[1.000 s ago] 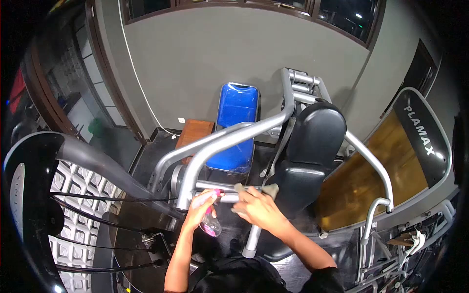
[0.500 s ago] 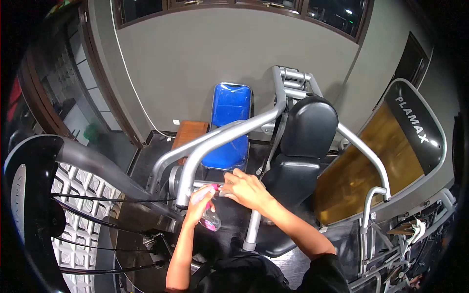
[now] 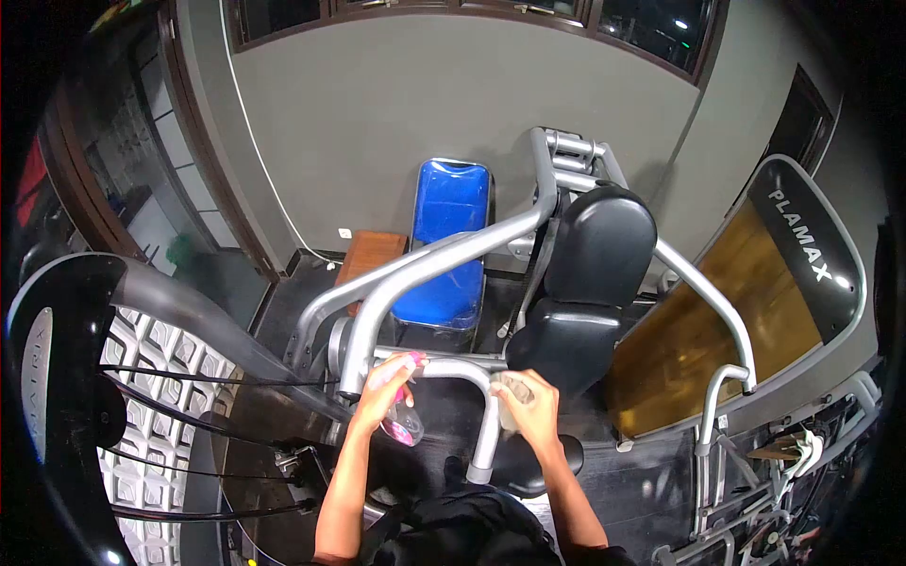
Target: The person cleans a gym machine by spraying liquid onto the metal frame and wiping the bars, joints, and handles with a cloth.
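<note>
My left hand (image 3: 382, 391) is wrapped round a clear spray bottle (image 3: 404, 424) with a pink nozzle, held upright left of the curved silver handle (image 3: 486, 429). My right hand (image 3: 531, 406) is closed on a pale cloth (image 3: 512, 389), which shows at the fingers beside that handle's bend. Just beyond my right hand stands the machine's black padded seat (image 3: 566, 344) with its black backrest (image 3: 601, 245).
Long silver machine arms (image 3: 453, 255) curve ahead of me on both sides. A blue padded bench (image 3: 451, 203) and a brown wooden box (image 3: 375, 250) stand by the grey wall. At right is a PLAMAX panel (image 3: 727, 311); at left, a black MATRIX frame (image 3: 66, 377) with cables.
My right hand has moved right and down, away from the bottle's nozzle, and the pale cloth now shows in it. My left hand still holds the bottle in about the same place.
</note>
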The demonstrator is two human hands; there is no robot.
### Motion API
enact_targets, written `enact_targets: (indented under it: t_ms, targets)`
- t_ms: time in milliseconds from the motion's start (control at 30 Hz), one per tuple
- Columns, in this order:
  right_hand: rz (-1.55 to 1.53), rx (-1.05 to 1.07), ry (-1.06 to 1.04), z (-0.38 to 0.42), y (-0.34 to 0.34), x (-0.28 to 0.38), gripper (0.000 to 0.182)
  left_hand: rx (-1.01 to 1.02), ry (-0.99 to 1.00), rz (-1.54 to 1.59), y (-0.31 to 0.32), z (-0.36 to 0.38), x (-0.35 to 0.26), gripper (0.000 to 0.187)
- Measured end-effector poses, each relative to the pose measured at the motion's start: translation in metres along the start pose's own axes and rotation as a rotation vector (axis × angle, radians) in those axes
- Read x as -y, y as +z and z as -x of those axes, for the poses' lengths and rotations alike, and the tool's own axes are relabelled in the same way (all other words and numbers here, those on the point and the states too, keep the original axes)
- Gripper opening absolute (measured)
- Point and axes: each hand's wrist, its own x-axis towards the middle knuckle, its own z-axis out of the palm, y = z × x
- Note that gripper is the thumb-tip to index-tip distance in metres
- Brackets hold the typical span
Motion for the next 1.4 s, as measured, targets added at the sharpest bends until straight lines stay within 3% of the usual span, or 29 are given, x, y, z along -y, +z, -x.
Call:
enact_targets:
  t_ms: [67,100,233,333,433,500,600,633,700,767,833,900,1067,1333,1400]
  targets:
    - [-0.017,0.05,-0.023,-0.023,0.002,0.004,0.028,0.002,-0.027,-0.003,-0.003,-0.001,-0.001,0.034]
    - [-0.016,0.174,0.086,-0.039,0.002,0.011,0.033,0.004,-0.053,-0.001,-0.003,-0.001,-0.002,0.034]
    - [0.007,0.651,0.066,-0.107,0.028,-0.011,0.041,0.011,-0.045,-0.012,-0.001,-0.001,-0.004,0.036]
    - [-0.06,0.794,0.1,-0.119,0.041,-0.025,0.04,0.001,-0.023,-0.004,-0.002,0.001,-0.005,0.039]
    - [-0.158,0.551,0.16,-0.092,0.04,-0.045,0.038,0.007,-0.03,0.046,-0.002,0.001,-0.004,0.041]
    - [-0.279,0.412,0.25,-0.062,0.019,-0.021,0.032,0.01,-0.015,0.023,-0.002,0.0,-0.003,0.042]
    - [-0.26,0.134,0.187,-0.018,0.016,-0.025,0.025,0.009,0.016,0.022,-0.002,0.0,0.0,0.042]
    - [-0.43,0.094,0.28,-0.003,0.018,-0.032,0.025,0.014,0.015,0.024,-0.002,0.0,0.001,0.042]
    - [-0.371,-0.023,0.18,0.023,0.021,-0.038,0.025,-0.005,0.0,0.012,-0.001,0.001,0.0,0.041]
    - [-0.379,-0.078,0.158,0.047,0.021,-0.031,0.029,-0.013,-0.011,0.017,0.001,0.003,-0.002,0.039]
    - [-0.079,-0.099,0.036,0.067,0.014,-0.013,0.041,-0.022,0.031,0.007,0.002,0.002,-0.002,0.037]
    - [-0.038,-0.115,0.036,0.084,0.017,-0.005,0.045,-0.014,0.026,0.024,0.001,0.001,0.001,0.035]
    - [0.106,-0.211,-0.11,0.105,0.029,0.0,0.039,-0.016,0.045,0.044,0.002,0.001,0.001,0.032]
    - [0.275,-0.099,-0.391,0.041,0.007,0.011,0.037,-0.023,0.104,0.003,0.004,0.0,0.003,0.033]
    - [0.256,-0.147,-0.291,0.019,0.013,0.022,0.028,-0.013,0.104,0.01,0.003,0.0,0.006,0.034]
